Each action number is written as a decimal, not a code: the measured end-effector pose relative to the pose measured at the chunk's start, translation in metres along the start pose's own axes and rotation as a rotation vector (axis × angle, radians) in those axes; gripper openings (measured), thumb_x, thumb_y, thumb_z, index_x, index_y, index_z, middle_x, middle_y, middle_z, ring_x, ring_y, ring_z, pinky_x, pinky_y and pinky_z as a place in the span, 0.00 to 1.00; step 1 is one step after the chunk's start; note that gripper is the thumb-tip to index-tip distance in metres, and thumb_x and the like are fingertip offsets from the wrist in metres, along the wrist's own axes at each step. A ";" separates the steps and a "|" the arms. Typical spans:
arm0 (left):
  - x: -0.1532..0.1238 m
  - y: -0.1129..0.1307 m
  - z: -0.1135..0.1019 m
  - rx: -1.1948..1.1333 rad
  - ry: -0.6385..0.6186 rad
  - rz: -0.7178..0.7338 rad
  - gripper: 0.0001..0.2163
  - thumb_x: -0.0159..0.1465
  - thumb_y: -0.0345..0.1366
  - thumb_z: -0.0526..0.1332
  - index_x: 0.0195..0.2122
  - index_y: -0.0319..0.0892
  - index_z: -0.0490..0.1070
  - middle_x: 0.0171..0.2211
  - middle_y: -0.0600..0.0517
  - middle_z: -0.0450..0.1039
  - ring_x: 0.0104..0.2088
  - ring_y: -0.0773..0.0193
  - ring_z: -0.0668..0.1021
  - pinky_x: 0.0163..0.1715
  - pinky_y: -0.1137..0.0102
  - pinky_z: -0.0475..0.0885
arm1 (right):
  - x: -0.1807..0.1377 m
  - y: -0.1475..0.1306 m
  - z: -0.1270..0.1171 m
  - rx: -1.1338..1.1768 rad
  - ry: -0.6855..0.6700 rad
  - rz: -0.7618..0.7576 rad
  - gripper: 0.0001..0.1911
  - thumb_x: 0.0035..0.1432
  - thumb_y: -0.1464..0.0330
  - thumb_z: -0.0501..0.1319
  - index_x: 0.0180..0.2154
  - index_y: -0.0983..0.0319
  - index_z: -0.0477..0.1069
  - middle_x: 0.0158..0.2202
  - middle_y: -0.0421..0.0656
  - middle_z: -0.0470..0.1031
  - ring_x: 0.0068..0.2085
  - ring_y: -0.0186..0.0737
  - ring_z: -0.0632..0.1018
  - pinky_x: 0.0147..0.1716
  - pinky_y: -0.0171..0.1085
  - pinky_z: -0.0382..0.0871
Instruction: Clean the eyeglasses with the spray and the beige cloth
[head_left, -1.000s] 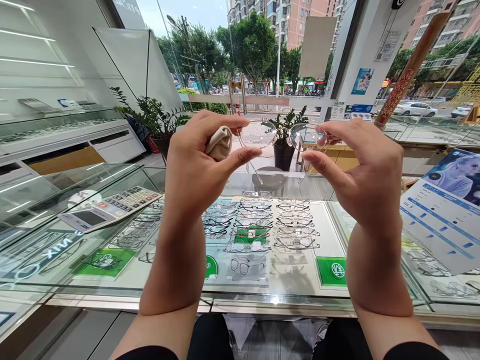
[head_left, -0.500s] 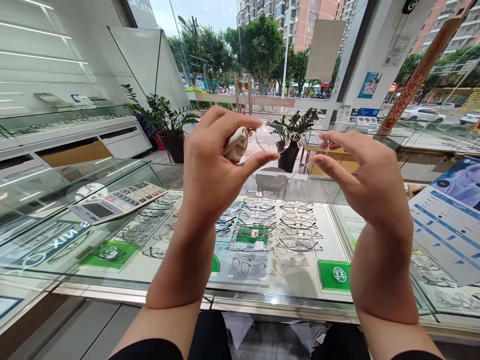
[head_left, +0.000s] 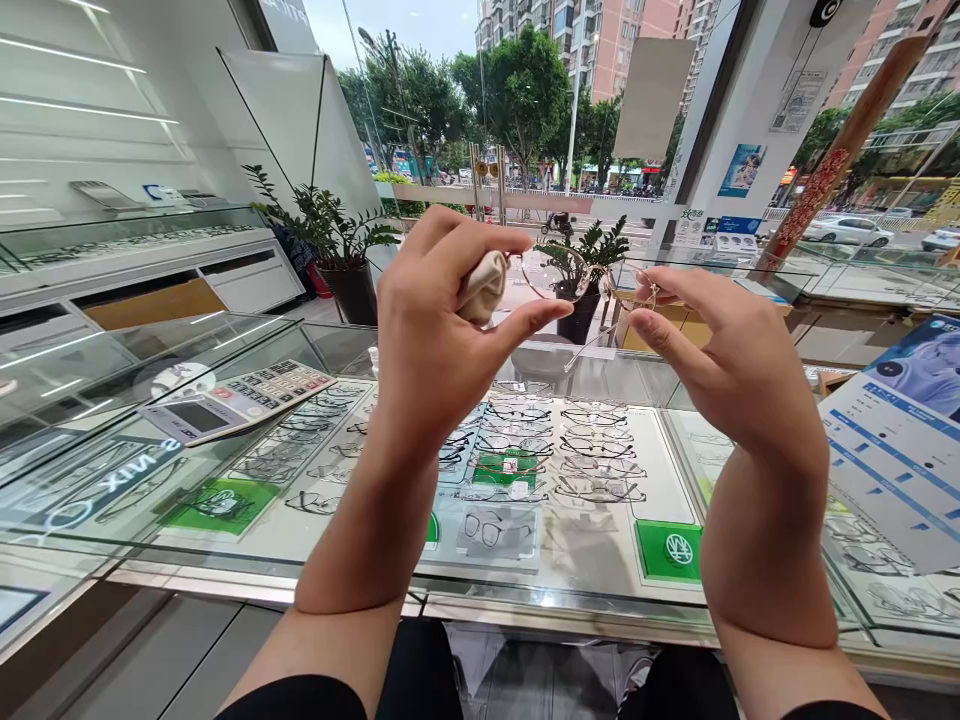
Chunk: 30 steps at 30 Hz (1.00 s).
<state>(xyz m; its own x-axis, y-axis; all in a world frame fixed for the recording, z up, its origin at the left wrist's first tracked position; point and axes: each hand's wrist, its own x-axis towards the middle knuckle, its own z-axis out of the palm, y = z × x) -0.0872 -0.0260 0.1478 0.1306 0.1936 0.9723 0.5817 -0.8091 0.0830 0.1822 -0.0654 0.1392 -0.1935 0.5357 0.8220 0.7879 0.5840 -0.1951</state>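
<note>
A pair of thin-rimmed eyeglasses (head_left: pixel 589 280) is held up in front of me, above the glass counter. My right hand (head_left: pixel 724 345) pinches its right side between thumb and forefinger. In my left hand (head_left: pixel 442 320), a folded beige cloth (head_left: pixel 484 288) is tucked under the curled fingers. The left thumb and forefinger are apart, one at the lower edge and one at the upper edge of the left lens. Whether those fingertips press on the rim is hard to tell. One thin temple arm slants down between the hands.
Below lies a glass display counter (head_left: pixel 600 590) with several rows of eyeglass frames (head_left: pixel 514 440) inside. A calculator (head_left: pixel 240 400) rests on its left part, and a printed blue-and-white card (head_left: pixel 892 440) stands at right. Potted plants (head_left: pixel 349 290) stand beyond, by the window.
My left hand has shifted slightly right along with the cloth. The eyeglasses have turned a little, and their left lens sits further right. My right hand has barely moved.
</note>
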 end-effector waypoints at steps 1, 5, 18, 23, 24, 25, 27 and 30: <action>0.000 0.000 0.000 -0.004 -0.001 -0.001 0.26 0.61 0.62 0.76 0.52 0.52 0.82 0.46 0.47 0.81 0.47 0.48 0.83 0.49 0.52 0.82 | 0.000 0.000 0.000 0.003 0.004 0.000 0.24 0.74 0.46 0.63 0.59 0.52 0.82 0.58 0.52 0.87 0.57 0.63 0.86 0.60 0.64 0.78; 0.000 0.000 0.000 -0.040 -0.004 0.005 0.24 0.61 0.60 0.77 0.52 0.53 0.83 0.46 0.47 0.80 0.48 0.48 0.83 0.50 0.52 0.81 | 0.000 -0.002 -0.001 0.008 0.017 -0.004 0.23 0.74 0.47 0.64 0.59 0.52 0.82 0.57 0.52 0.88 0.55 0.61 0.86 0.58 0.63 0.79; -0.001 0.001 -0.001 -0.082 -0.038 -0.076 0.26 0.60 0.59 0.78 0.55 0.55 0.82 0.50 0.47 0.79 0.51 0.46 0.83 0.55 0.50 0.82 | 0.001 -0.003 -0.002 0.004 0.100 -0.028 0.20 0.72 0.50 0.67 0.58 0.51 0.82 0.53 0.51 0.87 0.53 0.60 0.85 0.56 0.62 0.79; -0.003 -0.007 0.002 -0.167 -0.095 -0.191 0.26 0.65 0.61 0.75 0.57 0.54 0.82 0.49 0.48 0.80 0.49 0.50 0.84 0.53 0.52 0.83 | 0.004 -0.010 0.003 -0.012 0.220 -0.071 0.21 0.72 0.50 0.67 0.59 0.50 0.81 0.52 0.51 0.86 0.53 0.61 0.84 0.56 0.63 0.79; -0.003 -0.009 0.002 -0.180 -0.111 -0.217 0.26 0.65 0.61 0.75 0.58 0.53 0.82 0.49 0.48 0.81 0.48 0.51 0.84 0.50 0.53 0.84 | 0.004 -0.011 0.004 -0.020 0.240 -0.079 0.21 0.72 0.50 0.67 0.60 0.51 0.81 0.51 0.51 0.86 0.53 0.62 0.84 0.57 0.63 0.79; -0.003 -0.010 0.002 -0.191 -0.128 -0.242 0.26 0.65 0.61 0.75 0.58 0.53 0.82 0.49 0.48 0.81 0.46 0.52 0.83 0.48 0.55 0.83 | 0.004 -0.012 0.005 -0.031 0.256 -0.087 0.21 0.73 0.50 0.67 0.60 0.51 0.81 0.51 0.51 0.85 0.53 0.62 0.84 0.57 0.64 0.79; -0.003 -0.011 0.002 -0.208 -0.163 -0.288 0.26 0.65 0.61 0.76 0.58 0.53 0.82 0.49 0.48 0.81 0.44 0.53 0.83 0.43 0.57 0.83 | 0.004 -0.013 0.006 -0.053 0.280 -0.099 0.21 0.73 0.50 0.66 0.59 0.52 0.81 0.50 0.52 0.85 0.52 0.63 0.84 0.57 0.65 0.78; -0.001 -0.007 0.000 -0.226 -0.205 -0.345 0.27 0.64 0.61 0.76 0.57 0.52 0.82 0.48 0.48 0.80 0.42 0.55 0.82 0.38 0.60 0.81 | 0.004 -0.012 0.008 -0.070 0.295 -0.107 0.21 0.73 0.50 0.66 0.59 0.53 0.82 0.49 0.52 0.85 0.52 0.62 0.83 0.57 0.66 0.78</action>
<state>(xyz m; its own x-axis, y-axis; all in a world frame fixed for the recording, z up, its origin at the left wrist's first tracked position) -0.0910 -0.0204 0.1462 0.1295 0.5601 0.8182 0.4320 -0.7746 0.4619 0.1672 -0.0659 0.1406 -0.1073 0.2679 0.9575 0.8126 0.5784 -0.0708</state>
